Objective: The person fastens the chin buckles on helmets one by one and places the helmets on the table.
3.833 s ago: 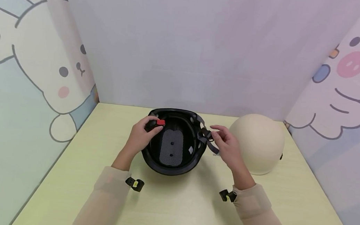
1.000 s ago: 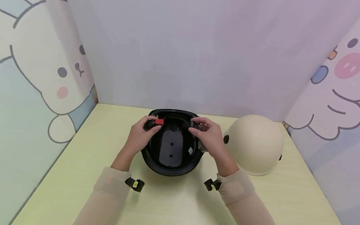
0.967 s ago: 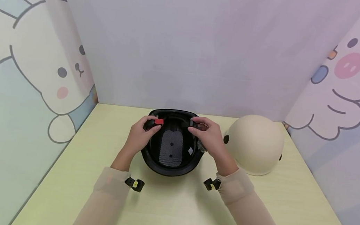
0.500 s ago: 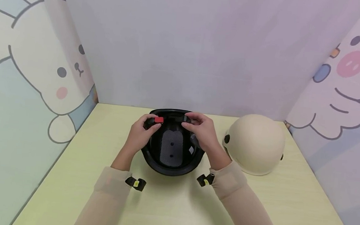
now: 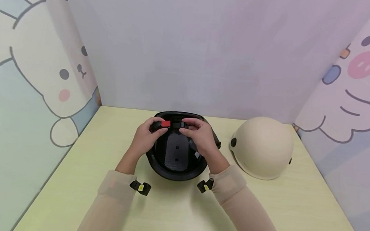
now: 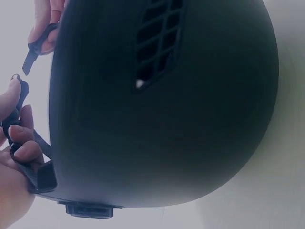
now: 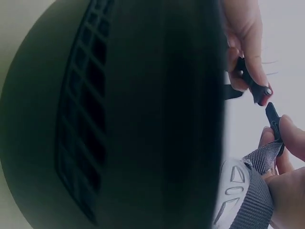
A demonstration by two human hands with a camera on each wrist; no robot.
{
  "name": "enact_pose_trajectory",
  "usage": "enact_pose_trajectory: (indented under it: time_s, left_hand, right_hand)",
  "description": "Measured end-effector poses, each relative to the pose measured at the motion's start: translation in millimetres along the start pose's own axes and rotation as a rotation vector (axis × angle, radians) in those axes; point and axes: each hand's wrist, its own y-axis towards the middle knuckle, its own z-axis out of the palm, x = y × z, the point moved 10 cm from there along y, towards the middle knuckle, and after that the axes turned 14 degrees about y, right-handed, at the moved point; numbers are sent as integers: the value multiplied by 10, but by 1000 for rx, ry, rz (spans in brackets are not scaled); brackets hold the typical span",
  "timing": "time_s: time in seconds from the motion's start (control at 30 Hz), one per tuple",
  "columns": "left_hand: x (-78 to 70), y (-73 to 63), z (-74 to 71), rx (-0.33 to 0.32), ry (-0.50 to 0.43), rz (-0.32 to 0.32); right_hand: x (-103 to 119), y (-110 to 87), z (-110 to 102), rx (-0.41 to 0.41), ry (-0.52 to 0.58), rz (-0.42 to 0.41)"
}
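A black helmet lies upside down on the table, its hollow facing up and its padded lining showing. Over its far side, my left hand pinches the buckle socket with a red button between thumb and fingers. Opposite it, my right hand pinches the black buckle tongue, which points toward the socket. In the right wrist view the tongue sits just short of the socket, a narrow gap between them. A grey webbing strap runs down from the tongue. The helmet shell fills most of the left wrist view.
A cream helmet rests dome up to the right of the black one. The pale wooden table meets a plain back wall, with cartoon-printed walls at both sides.
My right hand has taken hold of the buckle tongue and moved left over the black helmet, close to the socket. My left hand has stayed almost still, holding the socket.
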Motion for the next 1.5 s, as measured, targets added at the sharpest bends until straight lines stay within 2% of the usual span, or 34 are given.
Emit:
enact_pose_trajectory:
  time_s: [0.3, 0.67, 1.0, 1.1, 1.23, 1.5]
  left_hand:
    - [-27, -9, 14, 8, 12, 19]
    - [22, -14, 53, 46, -10, -36]
    - [20, -55, 103, 79, 17, -6]
    - [26, -57, 103, 69, 22, -12]
    - [10, -61, 96, 59, 78, -4]
    - [-65, -75, 120, 62, 277, 68]
  right_hand:
    - [-103, 27, 68, 15, 14, 26]
    - [-194, 24, 92, 17, 89, 60]
    - [-258, 9, 183, 34, 31, 49]
    - [-253, 4, 177, 43, 22, 53]
    - [-231, 0, 142, 52, -43, 51]
    - [-203, -2, 104, 88, -297, -9]
